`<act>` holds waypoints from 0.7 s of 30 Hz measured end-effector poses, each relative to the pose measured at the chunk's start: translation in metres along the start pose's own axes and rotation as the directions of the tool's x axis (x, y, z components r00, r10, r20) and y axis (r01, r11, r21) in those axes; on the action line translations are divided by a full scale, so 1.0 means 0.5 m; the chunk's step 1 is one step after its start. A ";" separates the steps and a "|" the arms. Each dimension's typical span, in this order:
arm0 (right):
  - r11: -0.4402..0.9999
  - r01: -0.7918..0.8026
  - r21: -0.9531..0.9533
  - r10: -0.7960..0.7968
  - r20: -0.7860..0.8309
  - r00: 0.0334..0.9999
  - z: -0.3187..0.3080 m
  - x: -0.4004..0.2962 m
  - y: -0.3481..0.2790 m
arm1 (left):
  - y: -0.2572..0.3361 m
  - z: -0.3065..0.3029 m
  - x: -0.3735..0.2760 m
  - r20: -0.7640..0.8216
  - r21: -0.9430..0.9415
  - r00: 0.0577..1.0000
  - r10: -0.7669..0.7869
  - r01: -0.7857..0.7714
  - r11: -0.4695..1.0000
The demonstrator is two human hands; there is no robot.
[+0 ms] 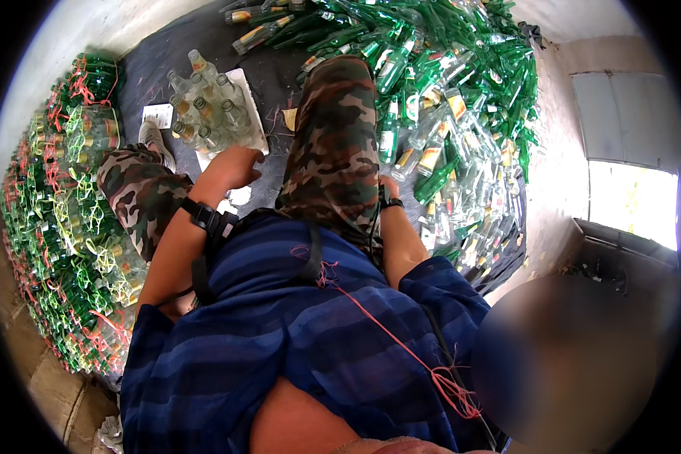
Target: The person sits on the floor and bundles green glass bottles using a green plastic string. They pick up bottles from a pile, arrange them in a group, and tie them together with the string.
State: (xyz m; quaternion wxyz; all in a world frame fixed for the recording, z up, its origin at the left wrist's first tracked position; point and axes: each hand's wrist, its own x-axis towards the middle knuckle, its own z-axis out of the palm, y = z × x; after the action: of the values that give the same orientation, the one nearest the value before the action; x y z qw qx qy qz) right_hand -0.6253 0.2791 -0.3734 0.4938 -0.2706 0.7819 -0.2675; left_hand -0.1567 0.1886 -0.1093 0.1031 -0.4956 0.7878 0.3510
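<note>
My left hand (242,167) hangs just this side of a cluster of clear glass bottles (207,105). Its fingers are loosely curled and apart, with nothing seen in them. The bottles stand upright and close together on a white board (255,122), their mouths uncapped. Beside my right thigh is my right hand (389,184), mostly hidden by the leg and wrist strap, so its grasp is unclear. Past it, clear bottles (431,153) and green glass bottles (397,65) lie in a loose heap.
Bundled bottles (71,198) tied with red and yellow-green string are stacked along the left wall. A white printed card (158,116) lies on the dark floor sheet (147,62) near my left shoe (158,144). Pink string (386,332) trails over my shirt.
</note>
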 end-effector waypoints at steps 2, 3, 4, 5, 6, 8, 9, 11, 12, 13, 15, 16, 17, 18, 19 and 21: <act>0.999 -0.005 0.054 0.005 0.009 1.000 0.000 0.008 0.026 | 0.001 0.004 0.004 0.031 -0.002 0.999 -0.021 0.021 1.000; 0.997 -0.007 0.081 0.006 0.013 1.000 0.000 0.012 0.037 | 0.002 0.006 0.005 0.041 -0.004 0.999 -0.026 0.027 1.000; 0.978 -0.128 0.164 0.125 0.029 0.992 0.028 -0.005 0.001 | -0.002 0.006 -0.001 0.047 0.004 0.997 -0.060 0.060 0.998; 0.939 -0.247 0.240 0.245 0.040 0.969 0.037 -0.021 -0.018 | -0.003 0.007 -0.002 0.056 0.013 0.996 -0.074 0.074 0.997; 0.954 -0.226 0.199 0.226 0.022 0.974 0.024 -0.020 0.000 | -0.002 0.011 0.006 0.068 0.016 0.995 -0.066 0.066 0.998; 0.972 -0.222 0.079 0.225 -0.036 0.974 -0.009 -0.006 0.049 | 0.003 0.016 0.020 0.090 0.019 0.995 -0.049 0.047 0.999; 0.971 -0.239 0.000 0.239 -0.065 0.969 -0.013 0.000 0.064 | 0.004 0.017 0.024 0.098 0.024 0.994 -0.048 0.046 0.999; 0.945 -0.273 0.181 0.282 -0.021 0.959 0.012 -0.018 0.039 | -0.001 0.022 0.023 0.108 0.046 0.991 -0.080 0.075 0.996; 0.918 -0.290 0.270 0.306 -0.019 0.952 0.000 -0.030 0.036 | 0.002 0.025 0.028 0.116 0.052 0.990 -0.075 0.069 0.996; 0.884 -0.302 0.356 0.329 -0.015 0.944 -0.008 -0.044 0.023 | 0.004 0.028 0.033 0.124 0.058 0.990 -0.070 0.063 0.996; 0.856 -0.350 0.381 0.378 0.002 0.926 -0.003 0.000 0.060 | 0.005 0.027 0.035 0.148 0.058 0.985 -0.085 0.077 0.995; 0.825 -0.350 0.443 0.396 -0.012 0.918 0.007 -0.006 0.047 | 0.005 0.026 0.034 0.158 0.058 0.982 -0.100 0.092 0.994; 0.792 -0.348 0.502 0.415 -0.023 0.909 0.015 -0.011 0.033 | 0.003 0.028 0.033 0.161 0.056 0.981 -0.111 0.104 0.993; 0.782 -0.356 0.511 0.415 -0.003 0.910 0.009 -0.009 0.035 | 0.004 0.028 0.035 0.167 0.052 0.980 -0.111 0.104 0.993; 0.774 -0.362 0.520 0.416 0.013 0.909 -0.001 0.004 0.051 | 0.003 0.029 0.038 0.174 0.047 0.979 -0.107 0.100 0.994; 0.790 -0.352 0.502 0.389 0.032 0.921 -0.025 0.028 0.086 | -0.007 0.042 0.048 0.165 0.057 0.983 -0.076 0.067 0.996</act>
State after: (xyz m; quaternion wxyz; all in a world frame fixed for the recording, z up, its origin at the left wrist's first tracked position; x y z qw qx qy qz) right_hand -0.6485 0.3021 -0.4071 0.5606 0.0346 0.7412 -0.3677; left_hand -0.1695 0.1842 -0.1383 0.1939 -0.4896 0.7667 0.3673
